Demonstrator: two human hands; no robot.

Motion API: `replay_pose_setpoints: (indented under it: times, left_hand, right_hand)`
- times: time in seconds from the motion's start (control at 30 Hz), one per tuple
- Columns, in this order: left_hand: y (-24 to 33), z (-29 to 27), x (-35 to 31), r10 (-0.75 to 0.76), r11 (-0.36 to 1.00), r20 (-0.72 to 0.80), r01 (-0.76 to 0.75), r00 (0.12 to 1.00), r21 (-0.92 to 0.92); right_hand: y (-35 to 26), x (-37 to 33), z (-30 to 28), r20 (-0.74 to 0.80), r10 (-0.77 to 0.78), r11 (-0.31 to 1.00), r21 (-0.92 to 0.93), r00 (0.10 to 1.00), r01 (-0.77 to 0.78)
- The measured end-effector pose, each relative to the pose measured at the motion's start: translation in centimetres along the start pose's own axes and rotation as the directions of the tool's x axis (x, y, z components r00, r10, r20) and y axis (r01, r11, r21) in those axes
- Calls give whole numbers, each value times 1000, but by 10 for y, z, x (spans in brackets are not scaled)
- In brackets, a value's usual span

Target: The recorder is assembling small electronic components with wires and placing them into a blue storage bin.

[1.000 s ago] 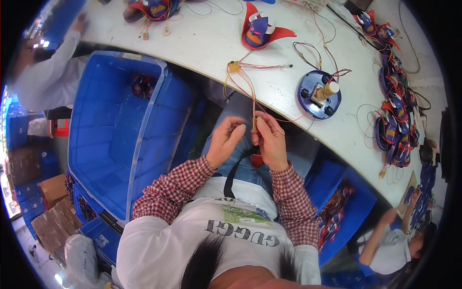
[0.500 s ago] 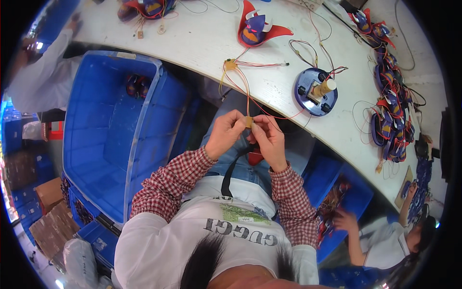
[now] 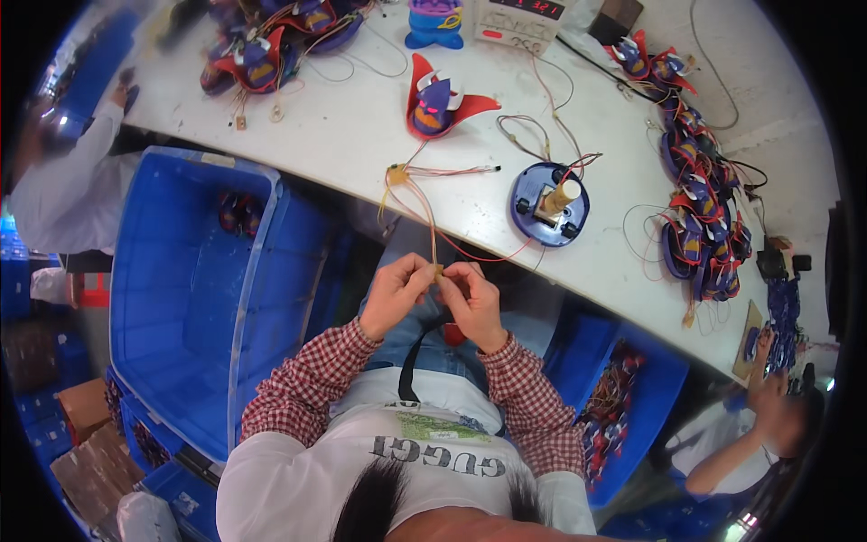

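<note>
My left hand (image 3: 396,294) and my right hand (image 3: 473,304) meet just off the table's front edge, fingers pinched. Between their fingertips is a small yellow-brown circuit board (image 3: 439,271), mostly covered. Thin wires (image 3: 432,226) run from it up over the edge to a second yellowish board (image 3: 397,174) lying on the table. Behind that stands a purple toy head (image 3: 433,110) with white horns and a red collar, wired to the board. To the right, a round dark-blue toy base (image 3: 521,210) lies with a pale cylinder (image 3: 565,193) standing up from it.
Several similar toy heads crowd the white table's (image 3: 334,149) right side (image 3: 713,212) and far left (image 3: 262,63). A blue pot-like toy (image 3: 434,23) and a meter with a red display (image 3: 519,20) stand at the back. Blue bins (image 3: 172,289) flank me; people work on both sides.
My view has shifted, so the table and my hands appear lower and further left. Both hands keep pinching the small board. The person at right has raised a hand from the bin.
</note>
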State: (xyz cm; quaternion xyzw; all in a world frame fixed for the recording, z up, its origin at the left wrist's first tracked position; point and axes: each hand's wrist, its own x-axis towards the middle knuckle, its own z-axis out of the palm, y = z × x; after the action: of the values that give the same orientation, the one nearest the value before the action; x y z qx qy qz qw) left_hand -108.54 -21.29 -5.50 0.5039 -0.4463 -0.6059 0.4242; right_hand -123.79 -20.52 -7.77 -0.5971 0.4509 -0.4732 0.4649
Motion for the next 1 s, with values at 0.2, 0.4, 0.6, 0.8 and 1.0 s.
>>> replay_pose_setpoints:
  times: [0.2, 0.4, 0.6, 0.8, 1.0]
  left_hand:
    - [-5, 2, 2, -52, 998, 11, 52, 999, -36]
    - [-9, 3, 6, -48, 998, 0, 48, 999, -47]
    - [-11, 2, 7, -27, 1000, -7, 27, 1000, -1]
    - [-13, 3, 8, -23, 1000, -18, 23, 1000, 5]
    - [-18, 2, 9, -12, 1000, -26, 12, 1000, 1]
  right_hand:
    - [-1, -1, -2, -18, 16, 999, 33, 1000, -15]
    - [1, 0, -3, -10, -56, 998, -34, 998, 55]
    - [1, 1, -3, -3, -103, 992, -80, 995, 103]
    - [4, 0, -2, -2, -116, 989, -96, 993, 115]
    - [3, -1, -1, -3, -107, 990, -97, 994, 106]
